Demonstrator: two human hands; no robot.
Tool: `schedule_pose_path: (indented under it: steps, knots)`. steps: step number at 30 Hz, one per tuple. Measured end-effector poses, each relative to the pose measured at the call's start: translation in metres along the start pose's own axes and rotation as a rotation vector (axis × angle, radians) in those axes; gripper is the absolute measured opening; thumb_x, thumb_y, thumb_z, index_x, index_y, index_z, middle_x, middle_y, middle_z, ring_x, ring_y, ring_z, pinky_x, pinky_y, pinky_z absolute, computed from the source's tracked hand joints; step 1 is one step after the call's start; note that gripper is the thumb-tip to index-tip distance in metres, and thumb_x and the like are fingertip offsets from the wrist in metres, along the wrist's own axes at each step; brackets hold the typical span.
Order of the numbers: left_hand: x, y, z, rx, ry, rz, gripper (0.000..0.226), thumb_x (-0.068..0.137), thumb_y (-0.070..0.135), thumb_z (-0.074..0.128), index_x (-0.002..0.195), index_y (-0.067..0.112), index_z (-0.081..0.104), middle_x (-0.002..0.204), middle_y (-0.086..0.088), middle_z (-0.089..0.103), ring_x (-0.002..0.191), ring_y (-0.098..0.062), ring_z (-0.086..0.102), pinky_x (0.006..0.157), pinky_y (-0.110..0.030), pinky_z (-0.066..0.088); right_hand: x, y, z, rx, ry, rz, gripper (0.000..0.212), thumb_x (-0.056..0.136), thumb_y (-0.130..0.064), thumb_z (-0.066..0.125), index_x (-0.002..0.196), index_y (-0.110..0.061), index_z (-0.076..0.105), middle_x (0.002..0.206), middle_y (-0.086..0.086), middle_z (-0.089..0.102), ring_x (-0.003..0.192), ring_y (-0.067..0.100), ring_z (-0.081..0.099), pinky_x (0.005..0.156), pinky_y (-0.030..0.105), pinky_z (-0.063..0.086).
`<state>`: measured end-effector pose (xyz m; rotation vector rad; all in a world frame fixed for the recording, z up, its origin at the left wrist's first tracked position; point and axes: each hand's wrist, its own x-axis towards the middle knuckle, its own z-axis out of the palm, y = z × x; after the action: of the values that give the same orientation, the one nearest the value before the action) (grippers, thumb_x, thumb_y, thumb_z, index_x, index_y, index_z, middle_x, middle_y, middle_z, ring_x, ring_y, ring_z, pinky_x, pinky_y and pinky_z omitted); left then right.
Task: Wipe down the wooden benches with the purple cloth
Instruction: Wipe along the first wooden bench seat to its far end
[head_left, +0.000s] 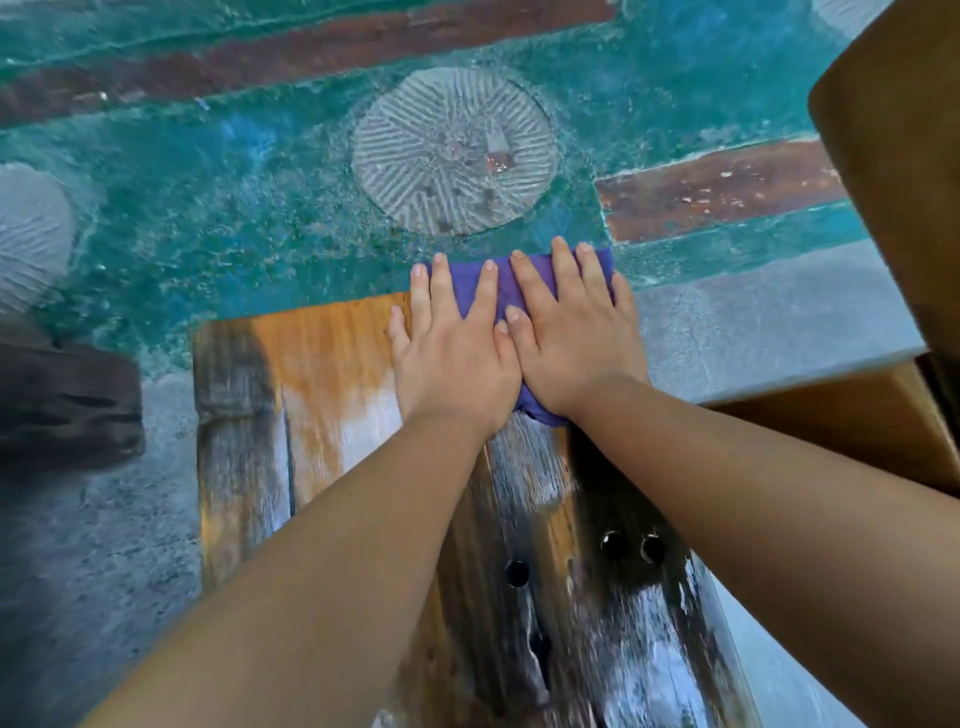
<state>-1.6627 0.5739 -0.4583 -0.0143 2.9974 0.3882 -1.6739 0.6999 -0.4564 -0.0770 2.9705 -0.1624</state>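
Note:
A worn wooden bench runs away from me, orange at its far end and dark and wet-looking closer in, with three round holes in it. The purple cloth lies at the bench's far right corner, hanging a little past the edge. My left hand and my right hand press flat on the cloth side by side, fingers spread and pointing away from me. Most of the cloth is hidden under my palms.
Beyond the bench the floor is teal with brown strips and a round ridged stone inlay. Grey concrete lies to the right. A brown wooden piece stands at the right edge, a dark object at the left.

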Motion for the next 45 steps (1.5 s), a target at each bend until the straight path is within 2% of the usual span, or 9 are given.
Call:
schedule_pose_path:
  steps: [12, 17, 21, 24, 30, 34, 37, 42, 45]
  knots:
    - [0.029, -0.002, -0.006, 0.033, -0.109, 0.103, 0.056, 0.095, 0.042, 0.031, 0.150, 0.030, 0.028, 0.153, -0.009, 0.033, 0.140, -0.031, 0.026, 0.114, -0.052, 0.012, 0.018, 0.001, -0.009, -0.030, -0.028, 0.089, 0.061, 0.095, -0.052, 0.021, 0.152, -0.032, 0.027, 0.159, 0.007, 0.030, 0.147, 0.027, 0.020, 0.118, 0.048, 0.012]
    - [0.046, -0.002, -0.007, 0.068, -0.077, 0.174, 0.043, 0.094, 0.043, 0.031, 0.132, 0.029, 0.048, 0.118, -0.007, 0.055, 0.103, -0.030, 0.052, 0.085, -0.044, 0.032, 0.031, 0.005, -0.010, -0.018, -0.009, 0.077, 0.062, 0.095, -0.052, 0.020, 0.150, -0.027, 0.033, 0.147, 0.003, 0.047, 0.136, 0.026, 0.037, 0.114, 0.047, 0.021]
    - [0.075, -0.002, -0.015, -0.006, -0.190, 0.141, 0.038, 0.095, 0.045, 0.030, 0.122, 0.026, 0.049, 0.112, -0.009, 0.059, 0.100, -0.035, 0.059, 0.071, -0.041, 0.032, 0.056, 0.008, -0.017, -0.029, -0.002, 0.041, 0.057, 0.097, -0.049, 0.026, 0.145, -0.021, 0.040, 0.119, 0.010, 0.066, 0.108, 0.035, 0.058, 0.088, 0.043, 0.038]
    - [0.092, -0.002, -0.009, -0.036, -0.240, 0.077, 0.042, 0.094, 0.048, 0.027, 0.122, 0.028, 0.051, 0.115, -0.009, 0.063, 0.101, -0.036, 0.061, 0.071, -0.040, 0.032, 0.076, 0.012, -0.014, 0.002, -0.015, 0.047, 0.051, 0.095, -0.053, 0.024, 0.124, -0.019, 0.049, 0.089, 0.014, 0.068, 0.077, 0.036, 0.060, 0.063, 0.039, 0.032]
    - [0.106, -0.002, -0.018, -0.187, -0.438, -0.042, 0.050, 0.086, 0.057, 0.032, 0.127, 0.037, 0.053, 0.126, -0.007, 0.062, 0.112, -0.032, 0.058, 0.082, -0.036, 0.040, 0.083, 0.015, -0.018, 0.059, -0.076, 0.062, 0.046, 0.093, -0.057, 0.029, 0.103, -0.023, 0.058, 0.097, 0.015, 0.068, 0.090, 0.038, 0.063, 0.066, 0.039, 0.034]
    - [0.118, -0.024, -0.035, -0.601, -0.605, -0.046, 0.019, 0.092, 0.023, 0.060, 0.108, 0.015, 0.066, 0.104, -0.005, 0.067, 0.096, -0.020, 0.060, 0.083, -0.029, 0.046, 0.095, 0.020, -0.037, 0.283, -0.406, 0.011, 0.038, 0.094, -0.059, 0.042, 0.108, -0.029, 0.061, 0.118, 0.009, 0.066, 0.107, 0.031, 0.059, 0.085, 0.039, 0.044]
    - [0.127, -0.046, -0.058, -0.500, -0.669, 0.125, 0.018, 0.090, 0.024, 0.069, 0.101, 0.010, 0.067, 0.092, -0.003, 0.066, 0.082, -0.014, 0.057, 0.066, -0.022, 0.043, 0.110, 0.021, -0.059, 0.456, -0.727, -0.013, 0.042, 0.091, -0.043, 0.064, 0.126, -0.022, 0.058, 0.126, 0.005, 0.062, 0.112, 0.023, 0.057, 0.100, 0.039, 0.042]
    - [0.146, -0.087, -0.115, -0.391, -0.673, 0.252, 0.015, 0.088, 0.022, 0.072, 0.091, 0.010, 0.063, 0.087, -0.007, 0.064, 0.081, -0.015, 0.055, 0.068, -0.028, 0.042, 0.129, -0.009, -0.092, 0.204, -0.688, -0.145, 0.022, 0.083, -0.026, 0.076, 0.097, -0.012, 0.067, 0.088, 0.007, 0.064, 0.081, 0.023, 0.054, 0.065, 0.027, 0.037]
    - [0.165, -0.126, -0.185, -0.550, -0.573, 0.170, 0.016, 0.085, 0.014, 0.075, 0.097, 0.013, 0.064, 0.085, -0.005, 0.064, 0.077, -0.011, 0.056, 0.067, -0.023, 0.043, 0.153, -0.045, -0.145, 0.530, -0.610, -0.024, 0.018, 0.080, -0.022, 0.080, 0.076, -0.009, 0.067, 0.067, 0.004, 0.059, 0.063, 0.015, 0.051, 0.053, 0.021, 0.038]
